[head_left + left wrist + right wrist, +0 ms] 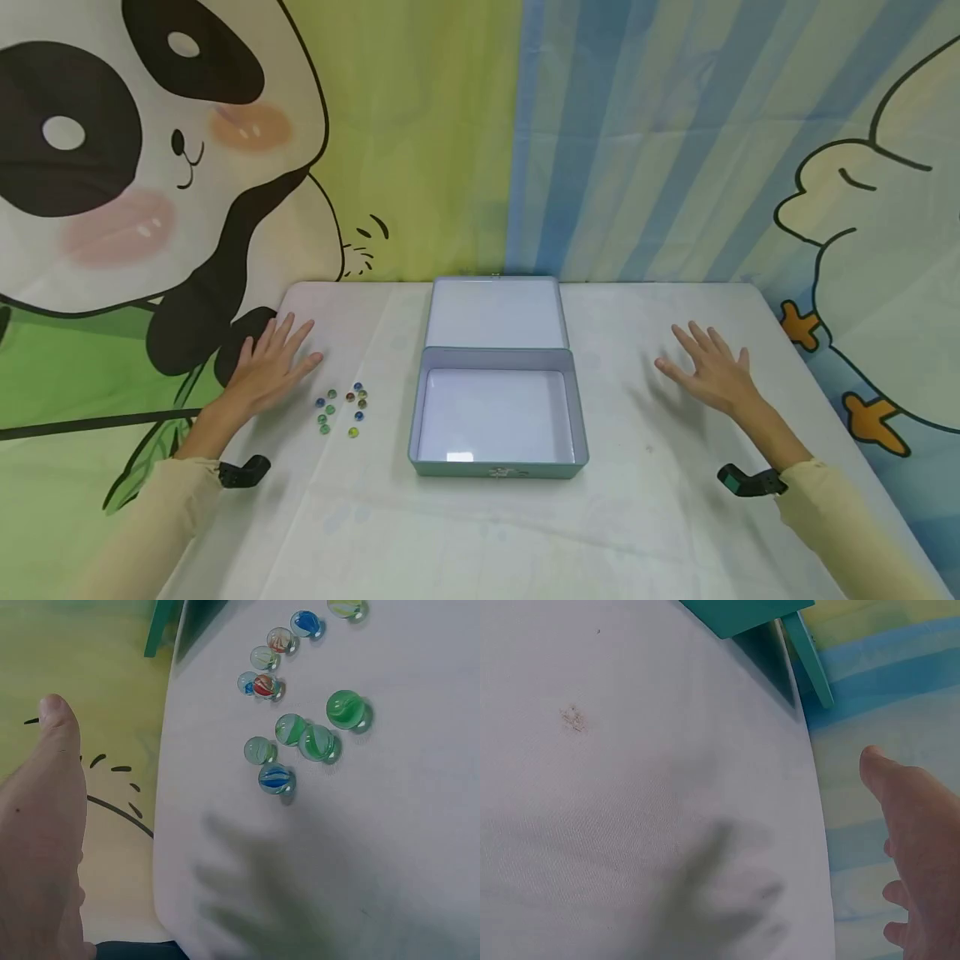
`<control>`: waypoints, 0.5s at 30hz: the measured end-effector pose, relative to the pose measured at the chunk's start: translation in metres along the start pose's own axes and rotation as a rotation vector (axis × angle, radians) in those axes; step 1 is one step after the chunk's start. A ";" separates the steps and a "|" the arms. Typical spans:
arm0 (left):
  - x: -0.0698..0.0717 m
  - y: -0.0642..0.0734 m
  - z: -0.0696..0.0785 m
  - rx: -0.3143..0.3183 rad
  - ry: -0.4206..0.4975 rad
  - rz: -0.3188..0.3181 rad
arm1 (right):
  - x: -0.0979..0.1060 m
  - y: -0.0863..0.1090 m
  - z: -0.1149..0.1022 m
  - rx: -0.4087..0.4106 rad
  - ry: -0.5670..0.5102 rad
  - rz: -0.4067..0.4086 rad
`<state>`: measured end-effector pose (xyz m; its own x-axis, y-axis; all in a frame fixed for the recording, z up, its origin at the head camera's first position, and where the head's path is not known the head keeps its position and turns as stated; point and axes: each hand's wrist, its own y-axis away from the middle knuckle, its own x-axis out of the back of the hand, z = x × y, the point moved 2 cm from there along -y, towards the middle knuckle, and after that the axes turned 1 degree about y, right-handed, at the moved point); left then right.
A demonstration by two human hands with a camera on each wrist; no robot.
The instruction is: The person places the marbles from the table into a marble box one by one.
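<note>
Fingers spread on left hand and right hand, nothing held. Head view: marbles on counter, left hand's 4 o'clock, 9 o'clock of open box. Likely light, hard, slick, roll-prone; pinch one across its middle.

No text, label, brand, number or sign can be read in any of the three views: none on the open box, its raised lid, the marbles, the white tablecloth, the cartoon-printed backdrop or the black cameras at the person's wrists.
</note>
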<state>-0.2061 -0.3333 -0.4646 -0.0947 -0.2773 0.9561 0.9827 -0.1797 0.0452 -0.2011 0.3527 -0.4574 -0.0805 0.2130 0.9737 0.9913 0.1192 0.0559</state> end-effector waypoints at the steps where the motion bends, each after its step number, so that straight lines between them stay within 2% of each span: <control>1: -0.001 0.000 0.000 0.000 0.004 0.001 | -0.001 0.000 -0.001 0.001 -0.003 0.003; 7: -0.009 0.003 0.001 0.007 0.088 -0.008 | -0.006 -0.002 -0.007 0.029 -0.020 0.038; 15: -0.015 0.009 0.006 -0.003 0.171 -0.018 | -0.015 -0.001 -0.014 0.063 -0.043 0.035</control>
<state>-0.1951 -0.3248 -0.4767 -0.1380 -0.4303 0.8921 0.9802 -0.1886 0.0606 -0.1992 0.3359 -0.4688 -0.0521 0.2596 0.9643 0.9852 0.1715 0.0071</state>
